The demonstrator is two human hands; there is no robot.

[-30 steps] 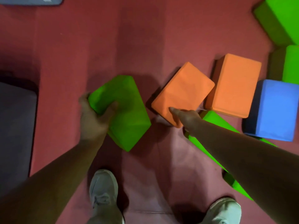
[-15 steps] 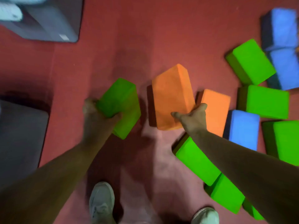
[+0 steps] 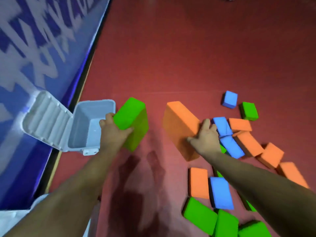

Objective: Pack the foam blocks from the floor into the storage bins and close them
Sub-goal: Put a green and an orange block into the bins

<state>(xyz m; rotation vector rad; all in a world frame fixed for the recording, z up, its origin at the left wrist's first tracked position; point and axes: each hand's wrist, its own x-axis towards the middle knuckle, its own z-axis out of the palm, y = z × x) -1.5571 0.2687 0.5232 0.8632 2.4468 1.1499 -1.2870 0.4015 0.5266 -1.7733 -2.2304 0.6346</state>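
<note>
Carrying two foam blocks to the open bin is the step in hand. The left hand (image 3: 113, 134) grips a green block (image 3: 131, 117) at centre frame, with its fingers wrapped round the block's lower left edge. The block hangs just right of the storage bin (image 3: 81, 127), close to its rim. The right hand (image 3: 206, 139) grips an orange block (image 3: 177, 127) by its right end, right of centre. The bin stands at centre left with its lid (image 3: 47, 120) folded back toward the left. What shows of its interior holds no block. Many loose blocks (image 3: 220, 192) lie on the red floor (image 3: 171, 57) at right and lower right.

Procedure:
1. Bring the green block over the opening first, since it is nearest.
2. Turn its long side parallel to the bin's long wall, then lower it flat to the bottom so later blocks stack without gaps.
3. Set the orange block alongside it.
4. Avoid knocking the lid, which must fold down freely later.
</note>
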